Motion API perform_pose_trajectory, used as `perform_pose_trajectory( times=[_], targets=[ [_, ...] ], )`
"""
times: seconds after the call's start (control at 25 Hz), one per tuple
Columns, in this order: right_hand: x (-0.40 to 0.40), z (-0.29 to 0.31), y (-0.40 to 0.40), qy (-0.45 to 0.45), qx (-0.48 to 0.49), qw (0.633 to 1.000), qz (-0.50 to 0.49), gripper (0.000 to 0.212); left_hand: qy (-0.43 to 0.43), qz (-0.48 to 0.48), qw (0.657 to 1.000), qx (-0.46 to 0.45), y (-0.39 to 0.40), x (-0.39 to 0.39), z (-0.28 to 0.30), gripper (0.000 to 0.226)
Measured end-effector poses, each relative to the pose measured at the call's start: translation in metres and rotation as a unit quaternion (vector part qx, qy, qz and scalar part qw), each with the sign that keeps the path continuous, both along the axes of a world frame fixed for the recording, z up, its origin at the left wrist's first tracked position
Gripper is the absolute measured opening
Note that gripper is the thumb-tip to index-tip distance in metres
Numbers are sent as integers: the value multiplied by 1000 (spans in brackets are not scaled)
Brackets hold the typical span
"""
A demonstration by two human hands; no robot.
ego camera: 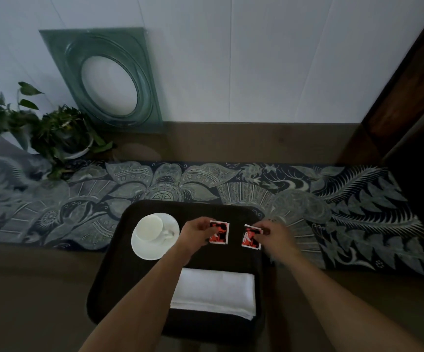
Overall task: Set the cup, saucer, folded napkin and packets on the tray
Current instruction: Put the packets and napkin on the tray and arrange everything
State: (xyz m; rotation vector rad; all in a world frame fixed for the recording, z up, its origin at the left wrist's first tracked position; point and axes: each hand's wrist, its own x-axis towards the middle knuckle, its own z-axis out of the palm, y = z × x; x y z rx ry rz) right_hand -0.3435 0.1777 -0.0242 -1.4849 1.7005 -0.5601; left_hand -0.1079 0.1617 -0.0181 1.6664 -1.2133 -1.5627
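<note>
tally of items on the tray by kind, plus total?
cup: 1
saucer: 1
folded napkin: 1
packets: 2, left packet in the left hand, right packet in the right hand
Total: 5, all on the tray.

cup (149,228): white, upright on saucer
saucer (155,236): white, tray's far left
napkin (213,292): white, folded, tray's near edge
packets (219,232): two, red-black, side by side
tray (119,262): dark

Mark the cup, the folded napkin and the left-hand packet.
cup (150,227): head view, inside of the bowl.
folded napkin (214,292): head view, middle of top face.
left-hand packet (221,234): head view, printed face.
</note>
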Motion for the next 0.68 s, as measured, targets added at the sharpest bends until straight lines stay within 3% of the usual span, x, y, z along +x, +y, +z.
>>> perform_pose_trajectory(
  times=[0.28,0.52,0.68],
  targets=[
    [49,-4,6,-18,24,999,-12,24,19,-77,997,12,-6,28,-21,19],
    [62,-3,-7,-100,45,993,-32,27,21,-63,998,8,-15,26,-29,38],
    [61,-7,-16,-144,108,983,-27,25,6,-65,998,17,-23,22,-35,23]
  ],
)
